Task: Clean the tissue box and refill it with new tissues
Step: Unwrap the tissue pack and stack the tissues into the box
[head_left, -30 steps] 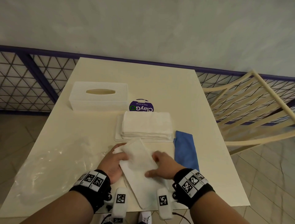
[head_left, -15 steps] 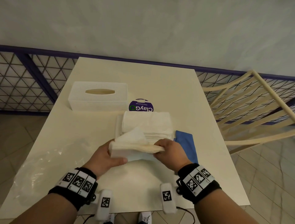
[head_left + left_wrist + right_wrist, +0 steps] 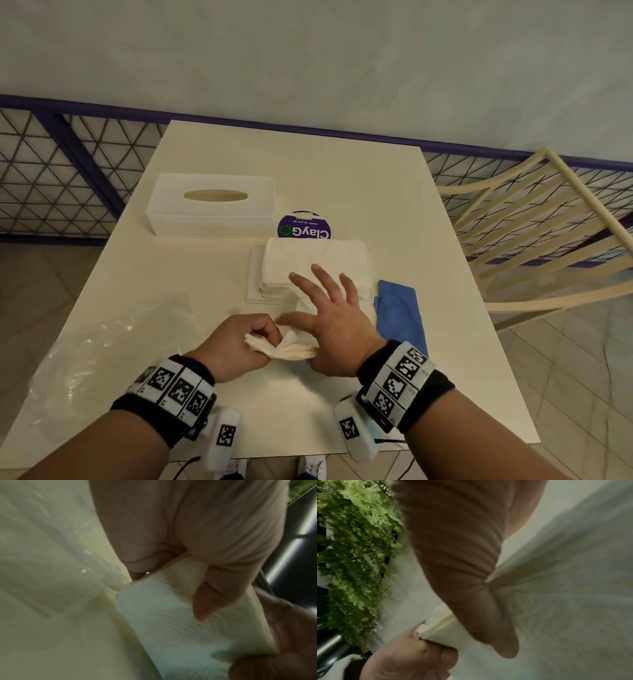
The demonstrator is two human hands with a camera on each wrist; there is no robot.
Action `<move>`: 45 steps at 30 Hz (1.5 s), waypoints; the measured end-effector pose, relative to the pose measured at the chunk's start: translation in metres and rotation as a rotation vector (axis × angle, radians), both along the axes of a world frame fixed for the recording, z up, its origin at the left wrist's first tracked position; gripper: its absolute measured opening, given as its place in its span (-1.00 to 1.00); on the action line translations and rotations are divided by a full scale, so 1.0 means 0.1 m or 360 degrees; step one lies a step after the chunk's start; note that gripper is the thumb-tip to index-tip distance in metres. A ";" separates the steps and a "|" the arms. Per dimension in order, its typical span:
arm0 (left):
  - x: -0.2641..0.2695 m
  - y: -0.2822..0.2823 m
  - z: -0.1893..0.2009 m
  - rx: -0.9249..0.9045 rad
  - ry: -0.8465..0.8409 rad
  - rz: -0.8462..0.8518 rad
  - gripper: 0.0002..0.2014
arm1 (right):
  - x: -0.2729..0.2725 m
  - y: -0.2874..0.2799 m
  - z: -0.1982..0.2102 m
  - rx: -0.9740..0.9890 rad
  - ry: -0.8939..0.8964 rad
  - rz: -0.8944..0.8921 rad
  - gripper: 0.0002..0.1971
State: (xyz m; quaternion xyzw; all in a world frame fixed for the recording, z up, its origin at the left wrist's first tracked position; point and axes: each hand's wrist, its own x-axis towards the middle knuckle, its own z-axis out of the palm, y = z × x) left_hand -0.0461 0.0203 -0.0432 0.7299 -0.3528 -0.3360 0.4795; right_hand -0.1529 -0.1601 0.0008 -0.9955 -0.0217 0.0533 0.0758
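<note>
The white tissue box [image 3: 210,205] with its oval slot stands at the table's far left. A stack of new white tissues [image 3: 315,263] lies on a flat white base [image 3: 254,294] at mid-table. Close to the table's front edge, my left hand [image 3: 263,334] grips a folded white tissue [image 3: 289,347], thumb and fingers pinched on its end [image 3: 180,622]. My right hand [image 3: 308,298] is beside it with fingers spread and straight over the stack's near edge. Its thumb [image 3: 488,615] presses against the tissue [image 3: 556,601].
A blue cloth [image 3: 399,315] lies right of the stack. Clear crumpled plastic [image 3: 102,359] covers the table's left front. A round purple sticker [image 3: 304,226] sits behind the stack. A cream chair [image 3: 534,233] stands to the right, a purple railing behind the table.
The tissue lay flat under both hands, was lifted and folded, and is now a small wad nearer me. My right hand has let go its grip and spread its fingers.
</note>
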 end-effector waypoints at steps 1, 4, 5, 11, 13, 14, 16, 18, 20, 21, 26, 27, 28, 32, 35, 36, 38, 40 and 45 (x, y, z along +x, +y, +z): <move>0.01 0.01 0.00 -0.0014 0.0021 0.0028 -0.79 | 0.01 -0.02 0.01 -0.0019 0.0029 0.0002 -0.41; 0.06 0.03 -0.05 -0.0051 0.0153 0.0294 -0.74 | -0.04 -0.24 0.00 0.0000 0.0099 -0.0226 -0.64; 0.07 0.03 -0.07 -0.0063 0.0202 0.0381 -0.73 | -0.08 -0.32 -0.02 0.0044 0.0121 -0.0337 -0.66; 0.06 -0.04 -0.13 -0.0111 0.0408 0.0653 -0.79 | -0.25 -0.50 -0.31 0.0836 0.0104 -0.1045 -0.59; 0.07 -0.05 -0.11 -0.0100 0.0411 0.0666 -0.69 | -0.30 -0.48 -0.34 0.1254 0.0071 -0.1135 -0.55; 0.08 -0.05 -0.10 -0.0093 0.0414 0.0650 -0.64 | -0.33 -0.47 -0.37 0.1399 0.0020 -0.1158 -0.49; 0.09 -0.04 -0.10 -0.0113 0.0453 0.0594 -0.57 | -0.36 -0.42 -0.42 0.1667 -0.0096 -0.1226 -0.42; 0.06 -0.05 -0.12 -0.0169 0.0435 0.0570 -0.56 | -0.35 -0.36 -0.45 0.1811 -0.0175 -0.1238 -0.51; 0.03 -0.06 -0.15 -0.0213 0.0354 0.0586 -0.55 | -0.32 -0.33 -0.44 0.1907 -0.0265 -0.1215 -0.62; 0.02 -0.06 -0.16 -0.0226 0.0338 0.0609 -0.54 | -0.31 -0.34 -0.43 0.1962 -0.0296 -0.1221 -0.60; -0.01 -0.03 -0.23 -0.0190 0.0147 0.0693 -0.54 | -0.46 -0.43 -0.47 0.2288 -0.0344 -0.1302 -0.45; -0.02 -0.04 -0.24 -0.0201 0.0103 0.0716 -0.58 | -0.47 -0.42 -0.47 0.2361 -0.0338 -0.1302 -0.44; -0.03 -0.06 -0.26 -0.0221 0.0090 0.0742 -0.63 | -0.48 -0.41 -0.49 0.2436 -0.0344 -0.1311 -0.44; -0.02 -0.06 -0.33 -0.0327 0.0178 0.0777 -0.72 | -0.41 -0.43 -0.52 0.2750 -0.0426 -0.1521 -0.54; 0.03 -0.04 -0.33 -0.0308 0.0182 0.0647 -0.77 | -0.35 -0.44 -0.47 0.2786 -0.0370 -0.1576 -0.81; 0.05 -0.04 -0.32 -0.0276 0.0179 0.0611 -0.76 | -0.34 -0.44 -0.47 0.2764 -0.0326 -0.1554 -0.78; 0.09 -0.05 -0.33 -0.0224 0.0167 0.0534 -0.73 | -0.31 -0.43 -0.45 0.2729 -0.0240 -0.1493 -0.75; 0.10 -0.08 -0.31 -0.0193 0.0186 0.0469 -0.78 | -0.26 -0.45 -0.48 0.2659 -0.0201 -0.1485 -0.74; 0.09 -0.10 -0.28 -0.0169 0.0389 0.0651 -0.78 | -0.23 -0.53 -0.47 0.2351 -0.0091 -0.1531 -0.63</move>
